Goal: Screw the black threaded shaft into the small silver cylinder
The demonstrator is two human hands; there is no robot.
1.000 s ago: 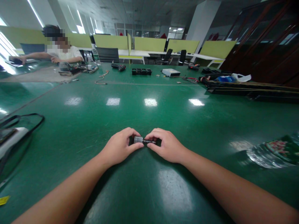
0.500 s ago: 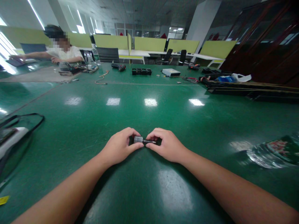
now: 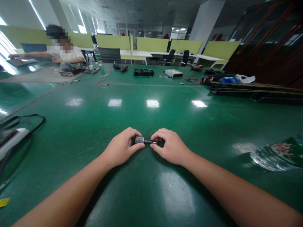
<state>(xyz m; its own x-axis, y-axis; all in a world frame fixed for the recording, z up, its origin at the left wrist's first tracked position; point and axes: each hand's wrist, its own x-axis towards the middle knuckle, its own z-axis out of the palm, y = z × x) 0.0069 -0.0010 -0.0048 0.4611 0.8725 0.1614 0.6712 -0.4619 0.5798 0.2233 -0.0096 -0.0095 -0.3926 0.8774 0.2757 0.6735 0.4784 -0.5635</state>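
Observation:
Close above the green table, both of my hands are on one small part that looks like a motor, with a silver barrel (image 3: 139, 139) and a thin dark ribbed shaft (image 3: 147, 142) pointing right. My left hand (image 3: 121, 145) pinches the barrel between thumb and forefinger. At the shaft's right end, the thumb and fingers of my right hand (image 3: 171, 145) are closed on it. A short length of shaft shows between the two sets of fingertips, and the barrel's left end is partly covered by my fingers.
A clear plastic bottle (image 3: 279, 153) lies at the right. A white device (image 3: 15, 142) with a black strap is at the left. Across the table are a power drill (image 3: 120, 67), a black block (image 3: 144, 72), a silver-white box (image 3: 174, 73) and long dark bars (image 3: 255, 90). Another person (image 3: 66, 54) sits far left.
My right fingertips have shifted slightly right along the shaft, away from the barrel, so more shaft shows between my hands. The left hand with the barrel has moved a little up and left.

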